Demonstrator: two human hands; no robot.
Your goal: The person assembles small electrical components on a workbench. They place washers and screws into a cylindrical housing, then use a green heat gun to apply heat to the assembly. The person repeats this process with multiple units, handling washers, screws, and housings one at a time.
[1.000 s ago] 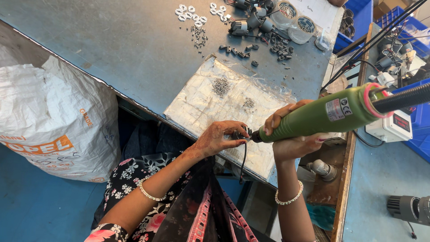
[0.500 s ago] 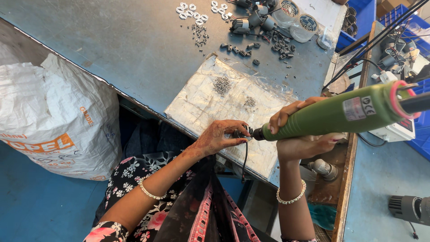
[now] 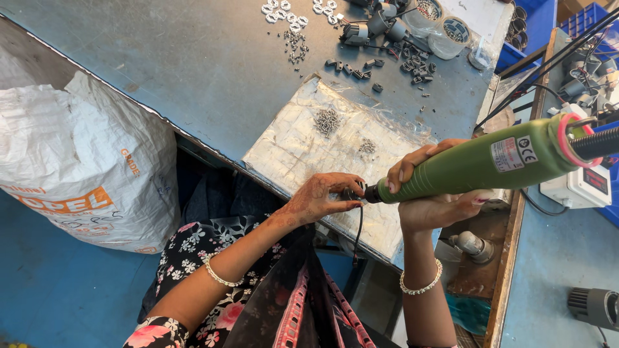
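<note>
My right hand [image 3: 433, 193] grips a green electric screwdriver [image 3: 490, 160], held level with its tip pointing left. My left hand [image 3: 321, 196] pinches a small dark part with a black wire [image 3: 358, 225] hanging from it, pressed against the screwdriver's tip. Both hands hover over the near edge of a crinkled silvery sheet [image 3: 296, 148] on the grey metal table [image 3: 193, 64]. Two small heaps of screws [image 3: 327, 120] lie on the sheet beyond my hands.
Small dark parts [image 3: 361, 64], white rings [image 3: 278, 11] and tape rolls [image 3: 451, 27] crowd the table's far end. A big white woven sack [image 3: 77, 167] stands at the left on the blue floor. A white control box [image 3: 580, 187] and blue bins [image 3: 529, 26] sit at the right.
Both hands and the screwdriver stay joined at the same spot on the sheet; the screwdriver's rear end has drifted slightly right and up as the view shifted.
</note>
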